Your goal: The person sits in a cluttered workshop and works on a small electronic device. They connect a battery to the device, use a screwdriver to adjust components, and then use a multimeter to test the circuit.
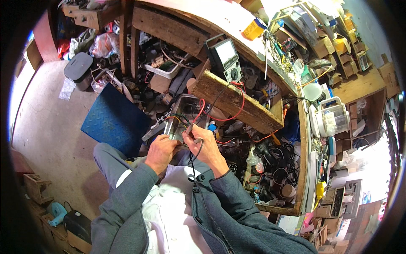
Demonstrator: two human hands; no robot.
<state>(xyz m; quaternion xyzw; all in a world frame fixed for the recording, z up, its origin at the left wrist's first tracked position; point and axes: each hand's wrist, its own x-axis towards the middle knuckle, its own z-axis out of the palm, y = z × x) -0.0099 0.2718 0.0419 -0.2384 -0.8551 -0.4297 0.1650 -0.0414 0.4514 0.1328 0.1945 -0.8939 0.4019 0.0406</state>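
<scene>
A metal casing [172, 126], open on top with several thin wires inside, is tilted in front of my lap. My left hand [160, 153] is closed at its near left edge, the fingertips partly hidden. My right hand [206, 149] pinches a slim test probe [190, 128] pointed into the casing; a dark cord hangs down from this hand over my jacket. An analog multimeter [227, 59] stands tilted on the wooden drawer's edge. Its red lead [244, 101] loops down toward the casing and my right hand.
A worn wooden drawer front [241, 101] juts out just past my hands. Tangled cables and parts [275, 163] fill the open drawer at right. To the left lie a blue textured mat [114, 118] and a grey bin [79, 70]. A clear plastic jar [333, 118] stands on the bench.
</scene>
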